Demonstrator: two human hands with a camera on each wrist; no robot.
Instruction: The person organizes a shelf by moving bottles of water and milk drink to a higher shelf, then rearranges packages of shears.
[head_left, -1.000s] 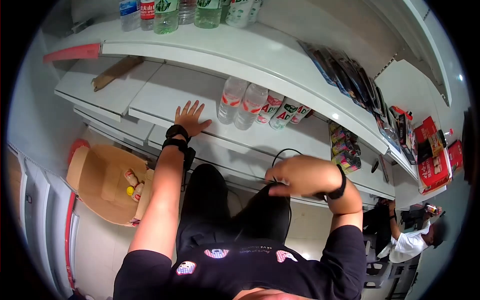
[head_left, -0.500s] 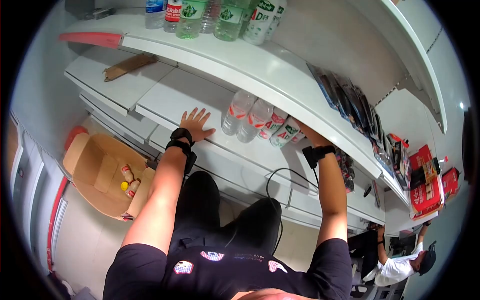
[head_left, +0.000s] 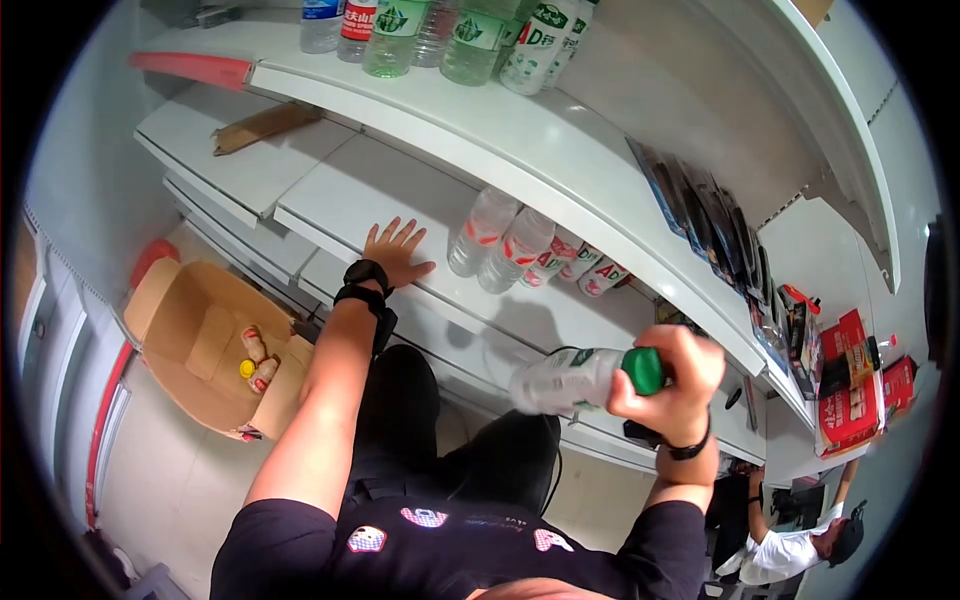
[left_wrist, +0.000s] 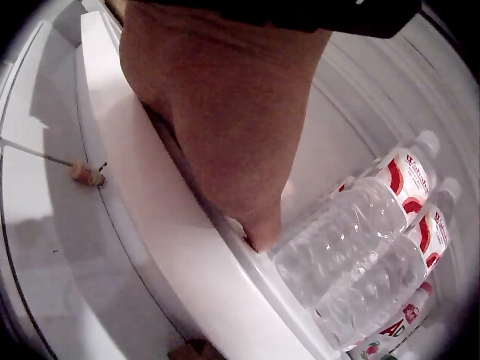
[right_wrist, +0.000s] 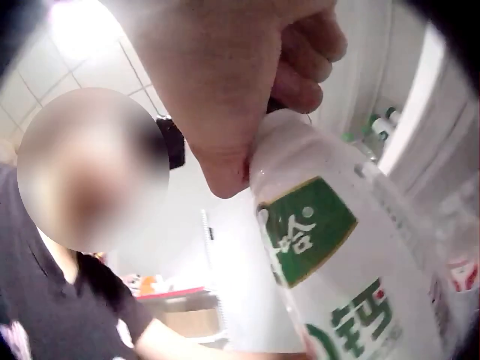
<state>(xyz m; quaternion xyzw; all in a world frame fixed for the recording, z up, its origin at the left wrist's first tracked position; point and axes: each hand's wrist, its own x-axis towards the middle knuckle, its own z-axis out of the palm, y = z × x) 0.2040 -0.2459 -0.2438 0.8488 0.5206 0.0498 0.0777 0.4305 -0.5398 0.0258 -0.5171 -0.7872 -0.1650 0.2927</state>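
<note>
The right hand (head_left: 678, 385) grips a white bottle (head_left: 572, 381) by its green cap, the bottle lying nearly sideways in front of the shelf. In the right wrist view the fingers curl round the top of the bottle (right_wrist: 337, 247), whose label is green and white. The left hand (head_left: 398, 256) rests with spread fingers on the front edge of the middle shelf (head_left: 370, 185). To its right stand two clear bottles (head_left: 483, 232) with red-marked labels, and beside them several AD bottles (head_left: 601, 277). In the left wrist view the thumb side of the left hand (left_wrist: 225, 127) is near the clear bottles (left_wrist: 337, 232).
An open cardboard box (head_left: 205, 345) with small bottles (head_left: 262, 374) stands at the lower left. More bottles (head_left: 395, 38) stand on the upper shelf (head_left: 420, 105). Packets (head_left: 700, 215) and a red box (head_left: 848, 405) are at the right. Another person (head_left: 800, 545) sits at the lower right.
The right hand has come out from under the upper shelf and now holds the green-capped bottle out in front. The left hand has stayed on the shelf edge.
</note>
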